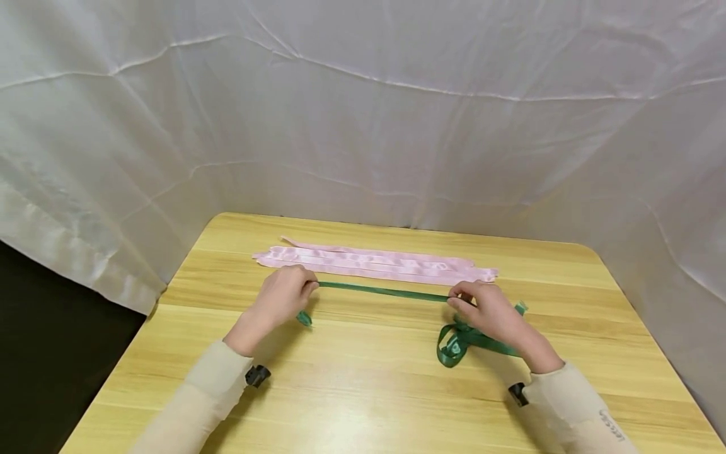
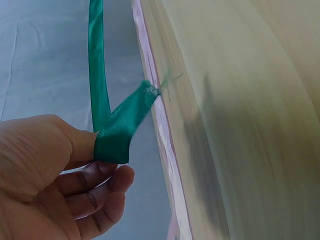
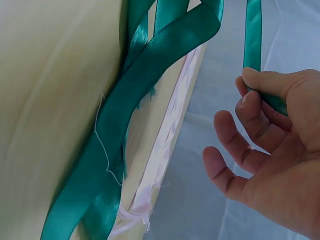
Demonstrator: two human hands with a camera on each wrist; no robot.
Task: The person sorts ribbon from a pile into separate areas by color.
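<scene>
A green satin ribbon (image 1: 380,291) stretches nearly straight between the two hands, raised over the table. My left hand (image 1: 285,291) pinches it close to one end; in the left wrist view the frayed ribbon end (image 2: 132,117) folds over the fingers and sticks out. The right hand (image 1: 490,310) pinches the ribbon between thumb and forefinger, its other fingers loosely bent in the right wrist view. Below that hand, more green ribbon (image 3: 120,115) lies in loose loops on the table. Behind the taut stretch, several pink ribbon strips (image 1: 374,261) lie side by side.
The light wood table (image 1: 351,391) has rounded far corners. A pale cloth curtain (image 1: 363,126) hangs around its back and sides. A small black camera (image 1: 258,376) sits at the left wrist, and another black camera (image 1: 518,394) at the right.
</scene>
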